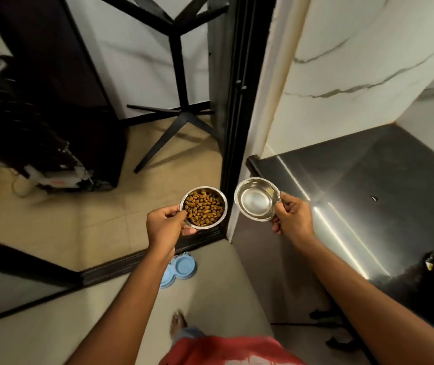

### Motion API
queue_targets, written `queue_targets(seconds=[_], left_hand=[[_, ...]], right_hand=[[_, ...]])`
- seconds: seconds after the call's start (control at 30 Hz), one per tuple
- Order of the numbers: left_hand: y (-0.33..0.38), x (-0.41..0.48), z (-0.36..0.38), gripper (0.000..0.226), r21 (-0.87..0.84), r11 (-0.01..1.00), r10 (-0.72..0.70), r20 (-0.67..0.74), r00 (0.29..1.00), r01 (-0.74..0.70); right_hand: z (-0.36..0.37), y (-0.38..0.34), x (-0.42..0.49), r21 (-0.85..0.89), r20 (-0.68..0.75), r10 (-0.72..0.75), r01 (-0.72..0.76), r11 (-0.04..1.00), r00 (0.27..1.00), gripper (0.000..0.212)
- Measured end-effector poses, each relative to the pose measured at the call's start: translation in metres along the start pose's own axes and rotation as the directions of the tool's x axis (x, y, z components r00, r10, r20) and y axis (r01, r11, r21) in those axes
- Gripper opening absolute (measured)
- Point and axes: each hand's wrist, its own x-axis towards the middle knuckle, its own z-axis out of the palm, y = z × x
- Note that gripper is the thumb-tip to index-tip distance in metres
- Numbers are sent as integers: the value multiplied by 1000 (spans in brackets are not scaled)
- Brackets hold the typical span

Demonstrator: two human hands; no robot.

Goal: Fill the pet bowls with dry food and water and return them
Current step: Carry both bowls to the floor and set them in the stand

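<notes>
Tiled floor (84, 233) below; left hand (163, 225) grips kibble bowl (203, 207), right hand (293, 217) grips water bowl (257, 198).

I am holding two small round steel bowls out in front of me, level and side by side, a little apart. The food bowl (203, 207) is sitting in my left hand (163, 227), filled with brown dry kibble (204, 207). The water bowl (257, 199) is sitting in my right hand (293, 219), shiny inside; whether water is in it is unclear. The blue bowl stand (177, 270) is lying on the floor below.
</notes>
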Motion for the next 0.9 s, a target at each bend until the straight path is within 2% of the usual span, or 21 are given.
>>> queue_targets(seconds=[0.23,0.4,0.63,0.73,0.9], left_hand=[[-16,8,-67,11,-21,999,-35,-100,994,33],[-28,9,-113,12,-10,999,-36,-141,989,35],[-52,8,-170,10,-54,996,-75,-158,985,67],[-65,9,-189,15,-60,996,-81,-172,982,72],[-94,22,-214,11,-80,993,-105,-188,977,91]], right_hand=[[51,-9,-24,5,95,-15,15,1000,995,29],[91,-12,-44,17,96,-23,22,1000,995,30],[143,-1,-68,-37,152,-15,21,999,988,38],[165,8,-74,-34,165,-12,18,999,986,37],[198,34,-77,-39,195,-2,10,999,981,34]])
